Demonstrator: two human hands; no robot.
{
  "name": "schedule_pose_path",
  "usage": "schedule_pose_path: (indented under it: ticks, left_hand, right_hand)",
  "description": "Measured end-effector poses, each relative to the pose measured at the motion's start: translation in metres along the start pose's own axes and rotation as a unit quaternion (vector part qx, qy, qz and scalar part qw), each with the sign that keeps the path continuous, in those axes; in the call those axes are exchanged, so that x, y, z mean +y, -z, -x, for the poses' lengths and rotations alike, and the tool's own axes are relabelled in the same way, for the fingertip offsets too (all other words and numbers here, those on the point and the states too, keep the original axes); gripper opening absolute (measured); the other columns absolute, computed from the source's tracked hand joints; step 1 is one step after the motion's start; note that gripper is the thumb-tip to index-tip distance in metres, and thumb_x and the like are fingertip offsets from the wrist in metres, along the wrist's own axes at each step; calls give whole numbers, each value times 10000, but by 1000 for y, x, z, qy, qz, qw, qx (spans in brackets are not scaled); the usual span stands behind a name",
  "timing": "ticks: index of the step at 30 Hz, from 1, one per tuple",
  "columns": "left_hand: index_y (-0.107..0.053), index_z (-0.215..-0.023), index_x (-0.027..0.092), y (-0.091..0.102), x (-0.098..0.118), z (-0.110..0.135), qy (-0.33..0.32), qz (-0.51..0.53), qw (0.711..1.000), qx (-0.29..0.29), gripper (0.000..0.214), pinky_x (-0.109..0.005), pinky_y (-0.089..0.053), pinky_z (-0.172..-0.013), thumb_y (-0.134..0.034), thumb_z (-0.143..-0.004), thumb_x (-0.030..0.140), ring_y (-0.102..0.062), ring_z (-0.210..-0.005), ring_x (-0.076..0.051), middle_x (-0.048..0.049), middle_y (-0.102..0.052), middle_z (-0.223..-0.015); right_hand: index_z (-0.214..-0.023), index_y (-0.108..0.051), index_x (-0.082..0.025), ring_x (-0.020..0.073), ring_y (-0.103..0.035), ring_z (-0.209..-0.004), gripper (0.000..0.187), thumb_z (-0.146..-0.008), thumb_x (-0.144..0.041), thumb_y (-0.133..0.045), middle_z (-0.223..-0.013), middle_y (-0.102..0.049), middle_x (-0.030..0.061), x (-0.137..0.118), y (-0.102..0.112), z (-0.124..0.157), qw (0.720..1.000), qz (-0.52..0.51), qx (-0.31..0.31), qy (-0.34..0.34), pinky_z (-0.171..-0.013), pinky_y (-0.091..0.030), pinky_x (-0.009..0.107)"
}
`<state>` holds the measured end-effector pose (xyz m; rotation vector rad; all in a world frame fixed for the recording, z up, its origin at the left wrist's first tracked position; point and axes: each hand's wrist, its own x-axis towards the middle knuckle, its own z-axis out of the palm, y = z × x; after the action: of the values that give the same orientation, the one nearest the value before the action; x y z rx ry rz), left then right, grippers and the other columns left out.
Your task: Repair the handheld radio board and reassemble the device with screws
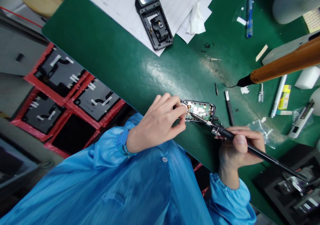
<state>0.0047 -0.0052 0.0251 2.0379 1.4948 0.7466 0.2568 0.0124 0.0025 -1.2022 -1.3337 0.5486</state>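
red trays (62,95) are stacked left of the glossy green tabletop (112,61). at its near edge a small oblong circuit board (201,111) is pinched by the closed fingers of the left hand (157,123). a slim black soldering iron (270,159) is gripped by the right hand (233,153), its metal tip laid on the board.
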Motion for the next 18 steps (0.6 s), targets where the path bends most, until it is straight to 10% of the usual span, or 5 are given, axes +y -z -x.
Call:
schedule_pose_path:
  ticks: [18]
  left_hand:
    - [-660, -928, 224, -1, -2, 0, 8, 5, 1000, -5, 194, -409, -424, -856, -631, -1085, 114, -574, -958, -242, -42, -708, -1017]
  right_hand:
    - [-809, -728, -221, 164, -615, -501, 226, -909, -378, -856, -648, -689, -40, 2, 0, 0, 1000, -10, 0, 10, -465, -422, 284]
